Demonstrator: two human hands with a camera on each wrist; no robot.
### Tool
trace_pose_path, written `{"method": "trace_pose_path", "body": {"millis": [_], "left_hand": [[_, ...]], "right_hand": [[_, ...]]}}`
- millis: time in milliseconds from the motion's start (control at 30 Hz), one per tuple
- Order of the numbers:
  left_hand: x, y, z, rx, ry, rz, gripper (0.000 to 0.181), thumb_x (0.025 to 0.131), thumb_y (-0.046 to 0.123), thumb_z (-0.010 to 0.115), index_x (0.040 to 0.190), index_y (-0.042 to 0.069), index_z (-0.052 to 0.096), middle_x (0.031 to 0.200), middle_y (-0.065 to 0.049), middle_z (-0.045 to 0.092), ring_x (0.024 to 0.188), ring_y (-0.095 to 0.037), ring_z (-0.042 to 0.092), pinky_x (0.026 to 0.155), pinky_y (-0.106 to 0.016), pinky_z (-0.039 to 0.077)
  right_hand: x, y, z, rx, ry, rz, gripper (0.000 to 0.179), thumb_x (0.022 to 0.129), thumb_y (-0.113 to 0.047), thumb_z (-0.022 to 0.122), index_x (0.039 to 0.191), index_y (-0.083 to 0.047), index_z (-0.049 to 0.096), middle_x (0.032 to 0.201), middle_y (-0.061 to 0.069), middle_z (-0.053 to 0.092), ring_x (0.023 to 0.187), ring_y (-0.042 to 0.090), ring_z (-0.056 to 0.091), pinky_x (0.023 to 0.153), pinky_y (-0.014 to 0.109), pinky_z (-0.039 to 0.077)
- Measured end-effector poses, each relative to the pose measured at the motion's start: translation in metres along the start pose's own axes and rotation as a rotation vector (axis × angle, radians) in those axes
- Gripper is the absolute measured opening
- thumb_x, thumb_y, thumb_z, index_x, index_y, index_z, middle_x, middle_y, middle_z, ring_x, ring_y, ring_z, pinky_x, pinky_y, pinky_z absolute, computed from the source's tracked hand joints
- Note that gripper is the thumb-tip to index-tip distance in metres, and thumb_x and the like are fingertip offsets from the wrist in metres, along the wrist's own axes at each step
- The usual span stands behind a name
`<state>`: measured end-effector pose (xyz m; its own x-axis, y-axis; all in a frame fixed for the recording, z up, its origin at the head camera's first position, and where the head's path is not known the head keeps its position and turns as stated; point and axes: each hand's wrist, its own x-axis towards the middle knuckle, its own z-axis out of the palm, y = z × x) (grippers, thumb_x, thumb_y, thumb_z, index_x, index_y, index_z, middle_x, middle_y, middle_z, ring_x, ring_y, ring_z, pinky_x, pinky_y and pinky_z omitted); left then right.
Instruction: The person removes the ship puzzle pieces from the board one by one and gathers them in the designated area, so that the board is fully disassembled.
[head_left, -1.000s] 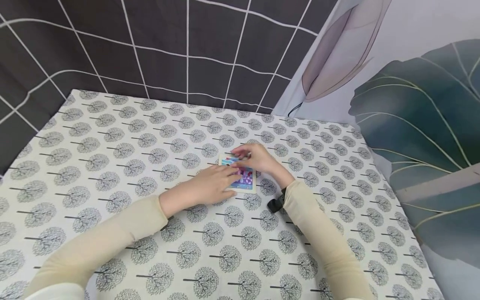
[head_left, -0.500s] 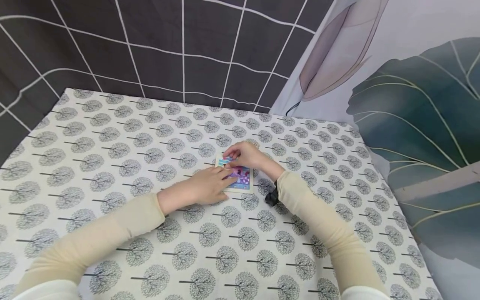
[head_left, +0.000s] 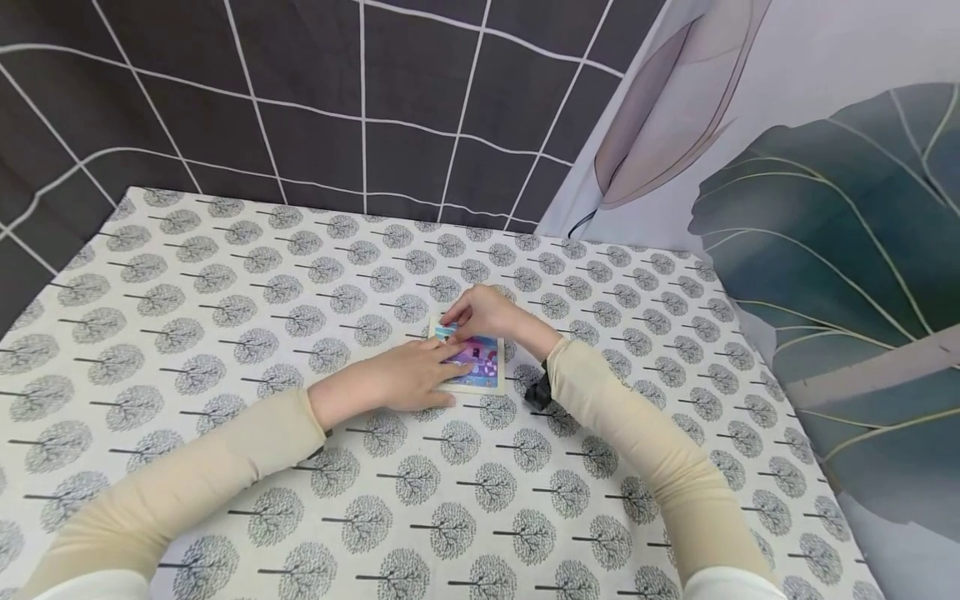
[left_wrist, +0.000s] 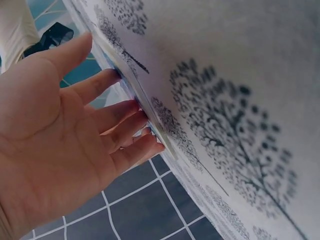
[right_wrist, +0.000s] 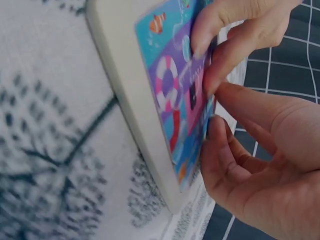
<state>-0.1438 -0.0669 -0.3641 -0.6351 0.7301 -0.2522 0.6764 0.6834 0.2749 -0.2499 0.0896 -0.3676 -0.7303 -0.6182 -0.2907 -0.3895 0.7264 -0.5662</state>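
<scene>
A flat picture board [head_left: 483,367] lies on the patterned tablecloth, with a thick cream rim and a bright sea-themed picture. A striped swim ring and an orange fish show on it in the right wrist view. My left hand [head_left: 412,375] rests on its left side; its fingers are stretched out across the picture. Over the board's far left corner, my right hand [head_left: 487,315] bends down with thumb and fingers curled. Its fingertips [right_wrist: 216,125] meet the picture close to the left fingers. Whether a loose piece is between them is hidden.
The tablecloth [head_left: 315,483] has a tree print and covers the whole table. Behind it hangs a dark curtain [head_left: 300,108] with white grid lines. A pale leaf-patterned curtain [head_left: 825,250] hangs on the right. A black wrist camera [head_left: 538,392] sits on the right wrist.
The head view has shifted slightly. My left hand stays on the board. The right fingers have shifted a little at the far left corner and bent further down.
</scene>
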Motion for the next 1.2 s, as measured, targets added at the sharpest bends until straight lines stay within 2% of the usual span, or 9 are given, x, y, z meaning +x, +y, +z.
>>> {"method": "trace_pose_path", "body": {"millis": [133, 233, 433, 667, 833, 1000, 1200], "left_hand": [[0.002, 0.0, 0.002, 0.007, 0.042, 0.006, 0.055, 0.095, 0.038, 0.049, 0.142, 0.01, 0.039, 0.152, -0.016, 0.024, 0.14, -0.035, 0.019, 0.114, -0.05, 0.022], [0.004, 0.001, 0.001, 0.01, 0.061, 0.014, 0.054, 0.094, 0.036, 0.051, 0.14, 0.01, 0.042, 0.151, -0.016, 0.026, 0.14, -0.035, 0.02, 0.113, -0.05, 0.024], [0.006, 0.0, 0.0, -0.029, 0.068, -0.001, 0.052, 0.094, 0.035, 0.052, 0.138, 0.008, 0.046, 0.15, -0.019, 0.027, 0.14, -0.034, 0.021, 0.113, -0.049, 0.024], [0.007, 0.001, -0.002, -0.032, 0.062, 0.007, 0.052, 0.093, 0.035, 0.053, 0.136, 0.006, 0.047, 0.149, -0.021, 0.028, 0.139, -0.037, 0.021, 0.113, -0.049, 0.023], [0.005, -0.002, 0.0, -0.036, 0.052, -0.008, 0.053, 0.094, 0.034, 0.052, 0.138, 0.008, 0.045, 0.15, -0.019, 0.026, 0.139, -0.036, 0.02, 0.113, -0.05, 0.024], [0.004, -0.003, 0.001, -0.024, 0.035, 0.004, 0.055, 0.094, 0.034, 0.051, 0.141, 0.009, 0.04, 0.152, -0.018, 0.023, 0.14, -0.035, 0.017, 0.113, -0.05, 0.023], [0.003, -0.002, 0.0, -0.003, 0.004, 0.009, 0.058, 0.094, 0.035, 0.051, 0.144, 0.011, 0.035, 0.152, -0.019, 0.021, 0.141, -0.035, 0.015, 0.112, -0.051, 0.024]], "right_hand": [[0.005, -0.003, -0.001, -0.019, -0.019, -0.029, 0.027, 0.071, -0.01, 0.079, 0.096, -0.006, 0.072, 0.092, 0.004, 0.07, 0.082, 0.014, 0.063, 0.077, 0.02, 0.052], [0.009, -0.005, -0.002, -0.059, -0.05, -0.022, 0.025, 0.072, -0.011, 0.079, 0.095, -0.007, 0.071, 0.088, 0.003, 0.068, 0.081, 0.014, 0.06, 0.077, 0.02, 0.051], [0.012, -0.01, -0.005, -0.148, -0.134, 0.002, 0.026, 0.078, -0.011, 0.072, 0.103, -0.005, 0.066, 0.097, 0.005, 0.064, 0.091, 0.016, 0.057, 0.084, 0.022, 0.049], [0.011, -0.01, -0.005, -0.164, -0.187, -0.002, 0.025, 0.082, -0.011, 0.068, 0.105, -0.004, 0.063, 0.102, 0.007, 0.059, 0.094, 0.017, 0.054, 0.086, 0.025, 0.047], [0.011, -0.012, -0.004, -0.137, -0.168, 0.009, 0.027, 0.081, -0.011, 0.069, 0.106, -0.005, 0.061, 0.099, 0.006, 0.06, 0.092, 0.017, 0.055, 0.084, 0.024, 0.048], [0.012, -0.015, -0.005, -0.132, -0.147, 0.031, 0.034, 0.078, -0.011, 0.073, 0.109, -0.003, 0.061, 0.101, 0.007, 0.062, 0.094, 0.018, 0.056, 0.088, 0.025, 0.048], [0.009, -0.015, -0.005, -0.143, -0.131, 0.04, 0.032, 0.076, -0.016, 0.077, 0.103, -0.005, 0.065, 0.101, 0.005, 0.064, 0.094, 0.017, 0.058, 0.086, 0.025, 0.049]]}}
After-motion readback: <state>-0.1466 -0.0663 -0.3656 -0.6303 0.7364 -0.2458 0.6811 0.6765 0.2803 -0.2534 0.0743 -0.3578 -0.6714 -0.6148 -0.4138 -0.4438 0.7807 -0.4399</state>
